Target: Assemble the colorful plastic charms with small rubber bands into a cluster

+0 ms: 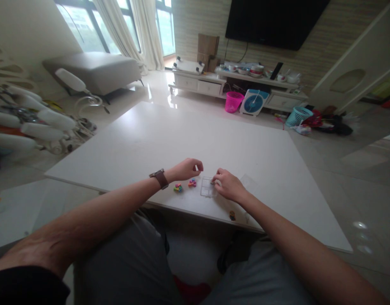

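Observation:
A clear compartment box lies near the front edge of the white table. My right hand reaches over its right side, fingers bent together in a pinch; whatever is between the fingertips is too small to name. Left of the box hovers my left hand, its fingers curved and a gap showing between thumb and fingers, nothing seen in it. Below it sit two small piles of colourful pieces, one pink and purple, the other multicoloured. A clear lid-like sheet lies beyond my right wrist.
A small brown and yellow item lies at the table's front edge, with a pale small thing beside my right forearm. Past the table stand a pink basket, a blue fan and a light-blue basket.

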`<state>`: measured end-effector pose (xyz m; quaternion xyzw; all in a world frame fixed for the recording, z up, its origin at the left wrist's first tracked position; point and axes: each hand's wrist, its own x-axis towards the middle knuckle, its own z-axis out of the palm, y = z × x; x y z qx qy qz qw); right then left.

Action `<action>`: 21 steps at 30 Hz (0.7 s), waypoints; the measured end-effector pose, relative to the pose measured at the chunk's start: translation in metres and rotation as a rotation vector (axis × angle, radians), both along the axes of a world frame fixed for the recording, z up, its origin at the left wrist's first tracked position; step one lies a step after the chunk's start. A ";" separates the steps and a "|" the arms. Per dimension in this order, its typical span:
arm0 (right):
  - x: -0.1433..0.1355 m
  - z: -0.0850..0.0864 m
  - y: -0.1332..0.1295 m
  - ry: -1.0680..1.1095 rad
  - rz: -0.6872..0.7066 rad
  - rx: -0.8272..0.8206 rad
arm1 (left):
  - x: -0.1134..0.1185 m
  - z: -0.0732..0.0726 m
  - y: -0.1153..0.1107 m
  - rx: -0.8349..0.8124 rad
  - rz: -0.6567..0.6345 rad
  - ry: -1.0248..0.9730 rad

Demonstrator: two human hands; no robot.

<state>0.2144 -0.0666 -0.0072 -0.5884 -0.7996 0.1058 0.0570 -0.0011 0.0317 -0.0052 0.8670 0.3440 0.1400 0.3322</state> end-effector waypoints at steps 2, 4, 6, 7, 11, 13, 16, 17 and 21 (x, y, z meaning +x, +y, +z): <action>0.000 0.000 0.000 0.000 0.010 0.007 | 0.000 0.000 0.000 -0.003 -0.002 0.002; 0.000 0.000 0.000 -0.010 0.027 -0.014 | 0.000 0.000 0.000 -0.003 -0.007 0.004; -0.001 0.001 0.000 -0.015 0.030 -0.031 | 0.000 -0.001 0.000 -0.004 -0.009 0.005; -0.001 0.001 0.000 -0.011 0.025 -0.026 | 0.000 -0.001 0.000 -0.004 -0.008 0.004; -0.001 0.001 0.000 0.007 -0.004 0.019 | -0.001 0.000 0.002 -0.011 0.009 0.002; 0.000 0.000 0.000 -0.003 -0.008 -0.001 | -0.003 0.001 0.005 -0.008 0.019 0.002; 0.001 0.001 0.000 -0.018 -0.010 -0.028 | -0.009 0.003 0.012 -0.014 0.054 0.004; 0.001 0.002 0.000 -0.016 -0.017 -0.017 | -0.012 0.003 0.015 -0.019 0.072 0.009; 0.004 0.006 0.001 0.013 -0.060 0.034 | -0.024 0.003 0.029 -0.010 0.123 0.033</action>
